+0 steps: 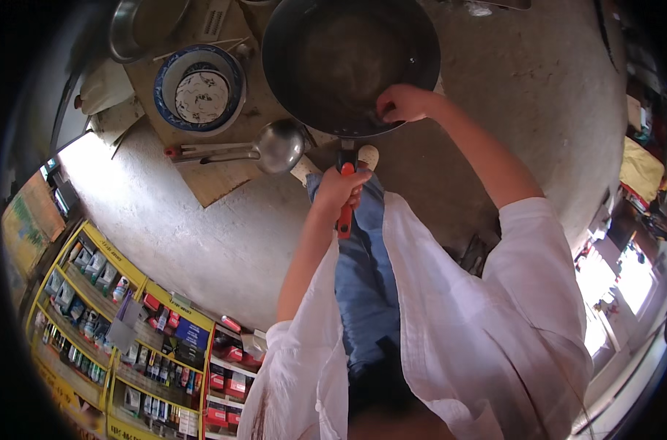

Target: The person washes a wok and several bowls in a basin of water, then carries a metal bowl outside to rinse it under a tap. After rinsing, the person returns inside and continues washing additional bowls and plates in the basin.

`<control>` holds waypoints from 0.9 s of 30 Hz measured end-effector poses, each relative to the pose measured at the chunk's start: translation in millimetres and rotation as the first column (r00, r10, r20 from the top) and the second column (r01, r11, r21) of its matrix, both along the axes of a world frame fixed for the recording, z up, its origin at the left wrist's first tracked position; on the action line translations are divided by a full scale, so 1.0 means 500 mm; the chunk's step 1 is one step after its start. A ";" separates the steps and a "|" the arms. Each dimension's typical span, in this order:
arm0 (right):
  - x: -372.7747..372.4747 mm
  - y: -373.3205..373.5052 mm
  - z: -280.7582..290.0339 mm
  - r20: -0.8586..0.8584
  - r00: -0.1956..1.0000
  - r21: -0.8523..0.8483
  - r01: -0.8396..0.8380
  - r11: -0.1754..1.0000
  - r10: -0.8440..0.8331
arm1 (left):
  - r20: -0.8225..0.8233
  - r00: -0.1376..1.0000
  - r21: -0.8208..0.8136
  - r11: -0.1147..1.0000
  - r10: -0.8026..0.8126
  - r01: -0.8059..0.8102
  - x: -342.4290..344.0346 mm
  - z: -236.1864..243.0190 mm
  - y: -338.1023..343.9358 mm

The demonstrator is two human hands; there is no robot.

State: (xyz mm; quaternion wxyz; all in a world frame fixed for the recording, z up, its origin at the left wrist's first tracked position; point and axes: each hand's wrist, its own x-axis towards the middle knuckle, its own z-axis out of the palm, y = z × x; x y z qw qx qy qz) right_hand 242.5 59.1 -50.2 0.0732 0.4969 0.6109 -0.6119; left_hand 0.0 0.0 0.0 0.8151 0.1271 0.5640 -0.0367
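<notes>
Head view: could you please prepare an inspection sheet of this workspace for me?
Surface: grey floor; brown board at upper left.
Job's things: black wok with red-and-black handle.
Clutter: blue-rimmed bowl, metal ladle, metal basin.
Hands: left hand grips the handle; right hand curled over the wok's near inner wall, hold unclear.
Cables: dark line at upper right, possibly a cord.
Surroundings: yellow-framed shelves of packaged goods, lower left.

The left hand [344, 189] grips the red-and-black handle [345, 220] at the dark pan's [341, 62] six o'clock. The right hand [403, 103], fingers curled, is over the pan's four o'clock side. From the pan, a metal ladle [282, 147] lies toward half past seven and a blue-rimmed bowl [160, 95] sits near nine. Yellow-edged shelves [115, 253] stand at eight o'clock in the view.
</notes>
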 end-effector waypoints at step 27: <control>-0.049 -0.033 0.044 0.203 0.919 0.007 0.345 0.939 -0.339 | 0.059 0.998 0.010 0.999 0.033 -0.033 -0.003 0.011 0.011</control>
